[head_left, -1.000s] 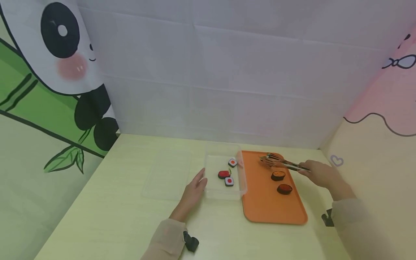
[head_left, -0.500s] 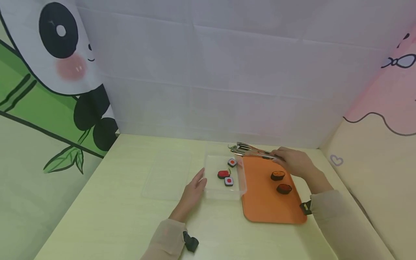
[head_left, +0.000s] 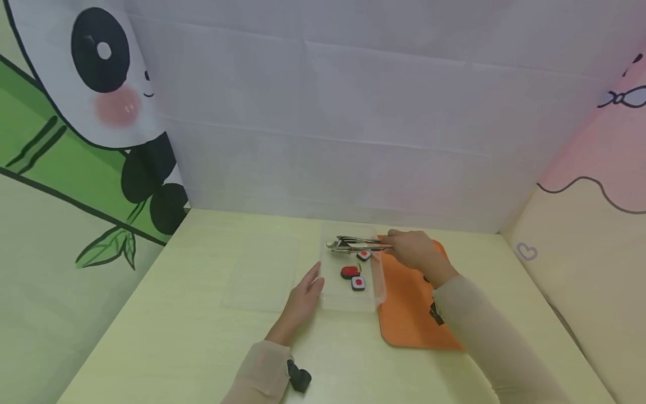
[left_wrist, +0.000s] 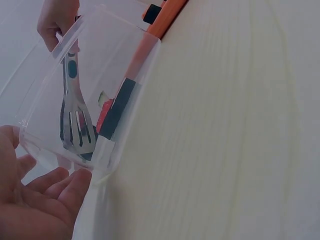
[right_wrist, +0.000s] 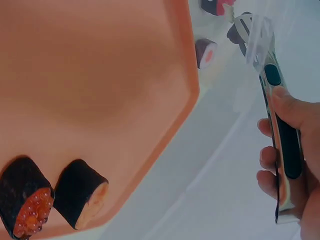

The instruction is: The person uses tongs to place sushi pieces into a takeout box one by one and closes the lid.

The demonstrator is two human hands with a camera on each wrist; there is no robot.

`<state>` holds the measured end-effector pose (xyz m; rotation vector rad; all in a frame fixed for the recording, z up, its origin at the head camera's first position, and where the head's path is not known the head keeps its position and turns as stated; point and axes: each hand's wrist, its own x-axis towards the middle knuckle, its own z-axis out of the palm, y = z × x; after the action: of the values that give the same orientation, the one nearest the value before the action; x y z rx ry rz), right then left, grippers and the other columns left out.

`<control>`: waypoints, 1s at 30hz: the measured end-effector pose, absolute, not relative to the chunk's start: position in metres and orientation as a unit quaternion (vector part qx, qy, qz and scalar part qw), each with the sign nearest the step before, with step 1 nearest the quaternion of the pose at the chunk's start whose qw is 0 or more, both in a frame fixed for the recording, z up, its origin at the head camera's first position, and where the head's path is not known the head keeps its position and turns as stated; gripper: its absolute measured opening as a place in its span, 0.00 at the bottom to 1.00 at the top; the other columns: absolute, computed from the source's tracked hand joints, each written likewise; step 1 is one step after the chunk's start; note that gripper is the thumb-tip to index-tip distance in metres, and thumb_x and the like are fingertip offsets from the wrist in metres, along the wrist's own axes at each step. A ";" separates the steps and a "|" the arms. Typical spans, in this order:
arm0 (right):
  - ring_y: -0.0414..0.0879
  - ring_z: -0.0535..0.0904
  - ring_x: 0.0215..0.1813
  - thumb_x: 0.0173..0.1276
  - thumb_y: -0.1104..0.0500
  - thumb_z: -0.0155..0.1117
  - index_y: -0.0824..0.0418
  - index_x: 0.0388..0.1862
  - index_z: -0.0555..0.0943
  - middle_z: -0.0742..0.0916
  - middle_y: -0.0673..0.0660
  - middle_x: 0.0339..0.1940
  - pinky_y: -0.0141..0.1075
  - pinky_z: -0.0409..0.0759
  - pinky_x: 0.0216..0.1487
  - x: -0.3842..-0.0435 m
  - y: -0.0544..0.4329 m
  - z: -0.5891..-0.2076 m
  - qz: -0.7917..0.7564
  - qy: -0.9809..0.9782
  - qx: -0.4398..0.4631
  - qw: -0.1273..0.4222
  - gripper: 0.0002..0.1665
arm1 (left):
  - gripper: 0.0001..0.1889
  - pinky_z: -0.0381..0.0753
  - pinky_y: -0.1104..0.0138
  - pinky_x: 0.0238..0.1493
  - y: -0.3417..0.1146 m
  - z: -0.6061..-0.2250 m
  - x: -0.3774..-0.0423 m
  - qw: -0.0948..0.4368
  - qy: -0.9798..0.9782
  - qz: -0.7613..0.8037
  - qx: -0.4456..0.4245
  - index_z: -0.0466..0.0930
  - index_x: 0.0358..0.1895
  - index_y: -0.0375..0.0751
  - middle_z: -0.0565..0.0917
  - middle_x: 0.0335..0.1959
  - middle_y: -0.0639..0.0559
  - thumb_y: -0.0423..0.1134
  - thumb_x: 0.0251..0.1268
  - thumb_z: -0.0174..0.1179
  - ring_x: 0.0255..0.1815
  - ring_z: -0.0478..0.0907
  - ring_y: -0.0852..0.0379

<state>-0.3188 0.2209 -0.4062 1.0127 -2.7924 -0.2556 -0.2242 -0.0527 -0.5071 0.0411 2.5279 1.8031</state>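
- We hold metal tongs (head_left: 353, 244) in our right hand (head_left: 414, 252), fingers and thumb curled round the black-inset handles (right_wrist: 285, 145); this grip is closed firmly on them.
- We judge the tongs light, stiff and springy; their smooth steel could slip, so the handle end with its dark inserts is the sound place to take hold.
- They look silvery, with slotted, fork-like tips (left_wrist: 77, 127). We cannot tell whether anything sits between the tips.
- The tongs reach over the far end of the clear plastic box (head_left: 375, 289), tips inside its walls.
- Our left hand (head_left: 303, 297) rests open against the box's left wall, fingers relaxed, gripping nothing.
- In the box lie three small sushi pieces (head_left: 355, 275), near the middle.
- Right of the box, touching it, sits an orange tray (head_left: 404, 314) with two dark-wrapped rolls (right_wrist: 50, 200).
- Left of the box a clear lid (head_left: 262, 272) lies on the table (head_left: 176, 336).
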 end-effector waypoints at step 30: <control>0.40 0.75 0.30 0.70 0.53 0.64 0.62 0.55 0.82 0.83 0.50 0.41 0.39 0.73 0.26 -0.272 0.360 -0.374 0.025 -0.965 0.259 0.034 0.19 | 0.28 0.60 0.46 0.68 -0.051 -0.511 -0.227 0.019 0.821 0.571 0.011 0.56 0.77 0.51 0.63 0.73 0.42 0.50 0.79 0.44 0.69 0.65 0.42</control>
<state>-0.2723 0.3598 -0.3742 0.7955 -2.9682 0.0758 -0.2269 -0.0505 -0.5109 0.0336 2.5480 1.7727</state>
